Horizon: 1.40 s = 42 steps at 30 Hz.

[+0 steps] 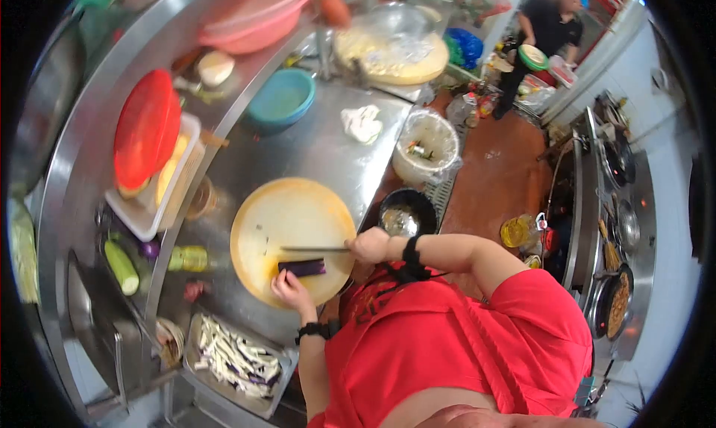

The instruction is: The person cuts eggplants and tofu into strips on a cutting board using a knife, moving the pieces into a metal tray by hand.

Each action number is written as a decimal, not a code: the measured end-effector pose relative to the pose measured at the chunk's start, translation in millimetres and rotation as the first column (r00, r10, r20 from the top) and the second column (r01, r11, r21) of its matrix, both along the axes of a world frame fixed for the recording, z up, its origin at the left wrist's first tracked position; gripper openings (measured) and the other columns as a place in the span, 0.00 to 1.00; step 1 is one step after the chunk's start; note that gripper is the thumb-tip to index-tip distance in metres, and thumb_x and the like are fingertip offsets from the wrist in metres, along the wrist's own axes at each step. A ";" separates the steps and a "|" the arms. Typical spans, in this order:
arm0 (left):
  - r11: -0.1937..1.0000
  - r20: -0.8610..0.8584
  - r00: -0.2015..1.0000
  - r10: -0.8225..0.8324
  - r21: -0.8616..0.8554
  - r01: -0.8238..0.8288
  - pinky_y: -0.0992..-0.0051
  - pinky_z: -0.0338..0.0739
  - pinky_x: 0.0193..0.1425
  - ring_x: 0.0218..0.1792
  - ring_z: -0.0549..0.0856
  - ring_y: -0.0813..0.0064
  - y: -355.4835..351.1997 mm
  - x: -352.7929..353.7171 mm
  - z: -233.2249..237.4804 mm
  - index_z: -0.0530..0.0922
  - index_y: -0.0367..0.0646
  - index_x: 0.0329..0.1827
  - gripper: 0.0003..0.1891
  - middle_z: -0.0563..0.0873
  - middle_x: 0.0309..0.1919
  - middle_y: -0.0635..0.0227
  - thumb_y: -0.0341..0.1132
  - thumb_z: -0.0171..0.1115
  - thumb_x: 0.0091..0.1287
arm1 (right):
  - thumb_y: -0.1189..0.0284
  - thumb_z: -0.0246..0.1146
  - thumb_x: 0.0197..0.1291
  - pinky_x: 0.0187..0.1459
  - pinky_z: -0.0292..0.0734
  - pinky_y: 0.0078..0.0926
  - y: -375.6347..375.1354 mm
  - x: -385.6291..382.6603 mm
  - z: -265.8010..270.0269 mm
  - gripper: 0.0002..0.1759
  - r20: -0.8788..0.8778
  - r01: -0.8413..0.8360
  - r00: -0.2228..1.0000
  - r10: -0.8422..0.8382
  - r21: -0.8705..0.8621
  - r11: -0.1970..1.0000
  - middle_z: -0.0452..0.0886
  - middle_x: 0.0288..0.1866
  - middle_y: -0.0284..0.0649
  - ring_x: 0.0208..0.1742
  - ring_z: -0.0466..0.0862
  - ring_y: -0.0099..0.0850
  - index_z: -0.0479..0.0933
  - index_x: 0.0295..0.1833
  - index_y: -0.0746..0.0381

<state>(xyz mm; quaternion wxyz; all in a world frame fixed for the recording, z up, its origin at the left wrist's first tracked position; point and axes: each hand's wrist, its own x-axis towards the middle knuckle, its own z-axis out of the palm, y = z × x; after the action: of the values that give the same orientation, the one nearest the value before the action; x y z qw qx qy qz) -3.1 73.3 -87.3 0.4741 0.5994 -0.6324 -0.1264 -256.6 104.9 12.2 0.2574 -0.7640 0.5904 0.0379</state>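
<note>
On the steel counter lies a round cutting board (291,211) with a short piece of purple eggplant (304,267) on it. The fingers of my left hand (287,288) press together at the near left end of the piece. My right hand (369,245) is wrapped round the handle of a knife (313,249), whose thin blade reaches over the board just beyond the eggplant. A few dark bits lie on the board. Below left, a metal tray (280,398) holds many cut eggplant strips (235,357).
A blue basin (282,98), a white cloth (362,123) and a bottle (188,258) are on the counter. A lined bin (425,146) and black bucket (407,213) stand right of it. Pans sit on the stove at right. A person (550,25) stands at the back.
</note>
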 end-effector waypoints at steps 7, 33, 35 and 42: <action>0.998 0.052 0.998 0.032 -0.048 -0.029 0.61 0.70 0.51 0.46 0.75 0.55 1.9 -2.0 2.4 0.76 0.40 0.43 0.10 0.76 0.42 0.54 0.32 0.62 0.61 | 0.63 0.54 0.57 0.29 0.76 0.44 -5.9 2.1 11.6 0.15 -0.009 -0.018 1.000 0.018 -0.016 1.000 0.80 0.26 0.50 0.29 0.82 0.46 0.72 0.45 0.61; 0.998 0.006 1.000 0.024 0.066 -0.025 0.64 0.73 0.48 0.43 0.78 0.56 5.5 -6.4 20.5 0.76 0.38 0.38 0.08 0.77 0.42 0.55 0.31 0.63 0.59 | 0.65 0.54 0.59 0.30 0.77 0.44 -39.1 15.8 62.6 0.14 -0.031 -0.227 0.973 0.229 0.046 0.973 0.79 0.24 0.51 0.28 0.82 0.48 0.71 0.40 0.65; 0.998 -0.004 1.000 0.019 0.060 -0.019 0.63 0.73 0.48 0.43 0.78 0.55 4.7 -6.9 20.4 0.76 0.38 0.39 0.08 0.77 0.42 0.55 0.30 0.63 0.59 | 0.65 0.54 0.58 0.31 0.77 0.44 -44.2 22.9 57.1 0.14 -0.026 -0.237 0.971 0.239 0.057 0.970 0.80 0.25 0.51 0.29 0.82 0.48 0.71 0.40 0.65; 1.000 0.009 1.000 0.023 0.006 -0.023 0.62 0.73 0.48 0.43 0.77 0.55 6.1 -12.2 17.5 0.74 0.39 0.39 0.09 0.76 0.42 0.55 0.29 0.64 0.58 | 0.64 0.54 0.58 0.33 0.78 0.43 -48.0 43.9 32.4 0.14 -0.021 -0.217 0.976 0.217 0.008 0.976 0.81 0.28 0.50 0.32 0.83 0.46 0.72 0.40 0.65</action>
<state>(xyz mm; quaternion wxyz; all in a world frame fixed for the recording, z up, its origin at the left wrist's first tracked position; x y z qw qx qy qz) -15.2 79.4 -69.8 0.4708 0.6085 -0.6274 -0.1200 -212.8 56.8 44.6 0.2477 -0.8226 0.5062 0.0758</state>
